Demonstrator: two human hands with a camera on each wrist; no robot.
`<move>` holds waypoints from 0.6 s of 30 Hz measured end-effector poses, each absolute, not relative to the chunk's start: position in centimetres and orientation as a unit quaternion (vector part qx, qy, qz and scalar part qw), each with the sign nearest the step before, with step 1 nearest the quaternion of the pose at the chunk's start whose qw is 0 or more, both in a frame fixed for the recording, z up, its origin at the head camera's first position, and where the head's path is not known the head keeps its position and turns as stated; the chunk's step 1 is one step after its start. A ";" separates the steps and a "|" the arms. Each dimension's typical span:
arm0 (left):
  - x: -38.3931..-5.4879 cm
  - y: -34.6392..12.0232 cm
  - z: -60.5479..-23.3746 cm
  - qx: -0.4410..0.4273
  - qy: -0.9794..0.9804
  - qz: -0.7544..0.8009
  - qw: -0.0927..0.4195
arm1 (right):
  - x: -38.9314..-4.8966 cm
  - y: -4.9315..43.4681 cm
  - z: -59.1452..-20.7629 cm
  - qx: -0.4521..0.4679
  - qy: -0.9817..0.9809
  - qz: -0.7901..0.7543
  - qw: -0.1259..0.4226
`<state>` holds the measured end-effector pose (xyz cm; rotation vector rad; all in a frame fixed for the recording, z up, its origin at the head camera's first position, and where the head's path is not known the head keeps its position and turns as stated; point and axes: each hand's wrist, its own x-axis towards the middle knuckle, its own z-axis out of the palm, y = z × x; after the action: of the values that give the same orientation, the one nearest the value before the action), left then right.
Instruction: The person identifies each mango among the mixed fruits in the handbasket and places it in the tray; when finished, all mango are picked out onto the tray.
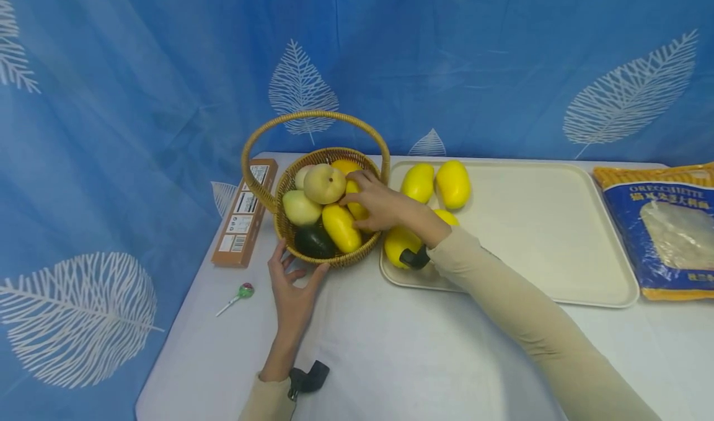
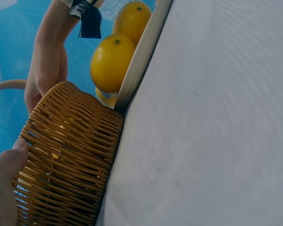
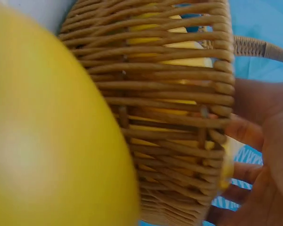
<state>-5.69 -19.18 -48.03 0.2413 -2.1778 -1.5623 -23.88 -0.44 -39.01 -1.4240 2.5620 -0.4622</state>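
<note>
A wicker basket with a tall arched handle holds several fruits. My right hand reaches over its right rim, fingers curled on a yellow mango inside. Another mango, a dark green avocado, a pale green fruit and a round yellowish fruit lie beside it. Against the basket's near left side, my left hand holds the outer wall, thumb and fingers spread along its curve. The left wrist view shows the thumb at the rim.
Right of the basket, a cream tray carries several mangoes at its left end. A bag of pasta lies beyond it. A long brown box and a lollipop are on the left. Blue curtain hangs behind.
</note>
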 end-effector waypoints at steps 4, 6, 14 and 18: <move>-5.7 -19.2 -48.1 0.087 -0.787 -0.568 0.224 | -23.9 -0.3 -38.6 -0.478 0.855 -0.173 0.099; -5.7 -19.2 -48.1 0.089 -0.790 -0.564 0.224 | -24.0 -0.2 -38.3 -0.482 0.851 -0.181 0.102; -5.6 -19.1 -48.0 0.084 -0.796 -0.554 0.231 | -23.5 0.3 -37.9 -0.481 0.860 -0.128 0.111; -5.6 -19.1 -47.9 0.085 -0.798 -0.551 0.229 | -23.3 0.6 -38.0 -0.488 0.861 -0.114 0.086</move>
<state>-5.55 -19.08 -47.87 0.2335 -2.1972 -1.5172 -23.34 0.62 -37.95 -1.4543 2.5664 -0.3407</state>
